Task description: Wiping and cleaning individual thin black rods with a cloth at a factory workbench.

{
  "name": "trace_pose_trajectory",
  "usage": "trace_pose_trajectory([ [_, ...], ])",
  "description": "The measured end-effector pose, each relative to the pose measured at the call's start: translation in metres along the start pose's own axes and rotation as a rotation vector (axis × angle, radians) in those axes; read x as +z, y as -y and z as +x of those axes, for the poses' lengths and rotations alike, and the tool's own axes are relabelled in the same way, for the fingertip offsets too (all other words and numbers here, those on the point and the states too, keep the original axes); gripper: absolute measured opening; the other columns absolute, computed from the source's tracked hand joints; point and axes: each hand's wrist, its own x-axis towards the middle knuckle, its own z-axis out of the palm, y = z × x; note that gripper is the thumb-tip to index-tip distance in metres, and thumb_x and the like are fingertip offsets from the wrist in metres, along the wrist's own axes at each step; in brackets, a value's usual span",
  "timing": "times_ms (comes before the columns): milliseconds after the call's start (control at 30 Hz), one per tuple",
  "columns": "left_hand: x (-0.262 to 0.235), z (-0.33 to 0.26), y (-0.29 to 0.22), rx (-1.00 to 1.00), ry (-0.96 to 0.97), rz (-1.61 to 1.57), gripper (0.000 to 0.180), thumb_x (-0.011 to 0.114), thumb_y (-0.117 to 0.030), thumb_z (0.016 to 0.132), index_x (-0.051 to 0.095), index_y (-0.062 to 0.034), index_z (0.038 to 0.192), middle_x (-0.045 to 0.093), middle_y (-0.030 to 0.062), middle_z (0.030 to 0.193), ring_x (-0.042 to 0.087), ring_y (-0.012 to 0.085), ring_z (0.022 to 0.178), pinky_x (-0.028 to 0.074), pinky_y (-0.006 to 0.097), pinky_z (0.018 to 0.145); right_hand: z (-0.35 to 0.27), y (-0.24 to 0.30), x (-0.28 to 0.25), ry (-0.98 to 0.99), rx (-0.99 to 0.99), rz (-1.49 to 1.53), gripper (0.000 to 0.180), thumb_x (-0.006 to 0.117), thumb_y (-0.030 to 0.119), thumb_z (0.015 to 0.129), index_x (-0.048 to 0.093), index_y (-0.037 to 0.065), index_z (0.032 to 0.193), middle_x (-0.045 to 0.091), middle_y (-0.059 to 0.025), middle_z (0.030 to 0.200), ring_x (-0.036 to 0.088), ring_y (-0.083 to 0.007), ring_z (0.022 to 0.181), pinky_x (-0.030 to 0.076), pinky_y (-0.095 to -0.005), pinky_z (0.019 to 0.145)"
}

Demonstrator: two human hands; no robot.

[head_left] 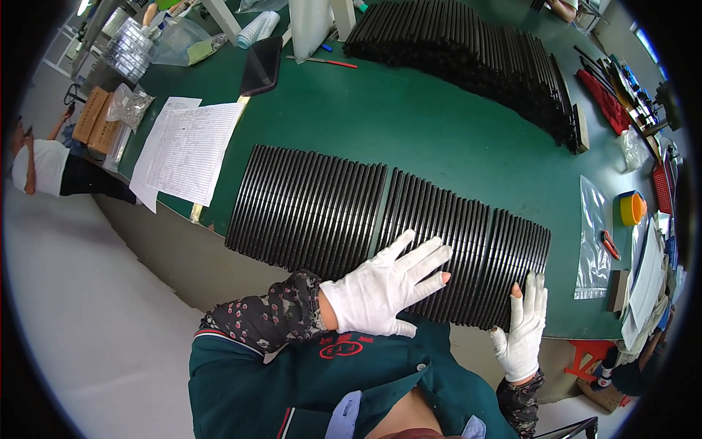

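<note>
Over at the left edge of the surface (453, 150), printed sheets (191, 150); along the near edge, black rods (420, 212) line up in 3 groups. Here's the gloved left hand (387, 282), fingers splayed across the middle group, grip open! The gloved right hand (523, 322), grip also open, meets the last group's right side; by the right edge, a clear bag (592, 252).
</note>
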Motion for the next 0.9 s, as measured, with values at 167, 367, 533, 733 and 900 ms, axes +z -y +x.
trace_pose_trajectory([
  [167,0.000,-0.005,0.003,0.001,0.001,0.020,0.097,0.072,-0.054,0.069,0.033,-0.0065,0.144,0.027,0.0218,0.149,0.025,0.0365,0.140,0.020,0.056,0.112,-0.001,0.002,-0.002,0.012,0.006,-0.014,0.074,0.036,0.060,0.093,0.019,0.017,0.151,0.019,-0.0205,0.154,0.016,-0.0437,0.142,0.015,-0.0573,0.112],
  [367,0.003,-0.009,0.004,0.025,-0.030,-0.014,0.098,0.073,-0.053,0.069,0.029,-0.0095,0.146,0.027,0.0200,0.150,0.025,0.0352,0.140,0.020,0.057,0.112,0.019,0.013,-0.033,0.066,0.003,-0.032,0.081,0.033,0.067,0.090,0.019,0.016,0.151,0.024,-0.0239,0.151,0.024,-0.0453,0.138,0.018,-0.0581,0.111],
  [533,0.009,-0.018,0.006,0.136,0.019,-0.034,0.084,0.070,-0.048,0.073,0.037,-0.0108,0.141,0.029,0.0152,0.150,0.025,0.0308,0.141,0.018,0.056,0.114,0.097,0.052,-0.049,0.246,-0.476,0.153,0.082,0.044,0.065,0.085,0.037,0.003,0.139,0.037,-0.0274,0.140,0.036,-0.0458,0.130,0.026,-0.0555,0.108],
  [733,0.038,-0.027,0.007,0.007,-0.125,-0.329,0.067,0.064,-0.039,0.078,0.045,-0.0109,0.136,0.034,0.0191,0.146,0.028,0.0409,0.137,0.023,0.052,0.113,0.165,0.095,-0.003,0.359,-0.899,0.314,0.077,0.051,0.058,0.084,0.043,0.002,0.136,0.036,-0.0182,0.145,0.033,-0.0333,0.136,0.022,-0.0485,0.112],
  [900,0.000,-0.012,0.000,0.165,0.075,0.148,0.071,0.070,-0.041,0.074,0.046,-0.0132,0.135,0.039,0.0127,0.144,0.034,0.0274,0.136,0.031,0.047,0.109,0.248,0.026,0.023,0.005,-0.555,-0.182,0.067,0.045,0.048,0.092,0.040,0.001,0.139,0.036,-0.0184,0.146,0.031,-0.0322,0.138,0.021,-0.0473,0.113],
])
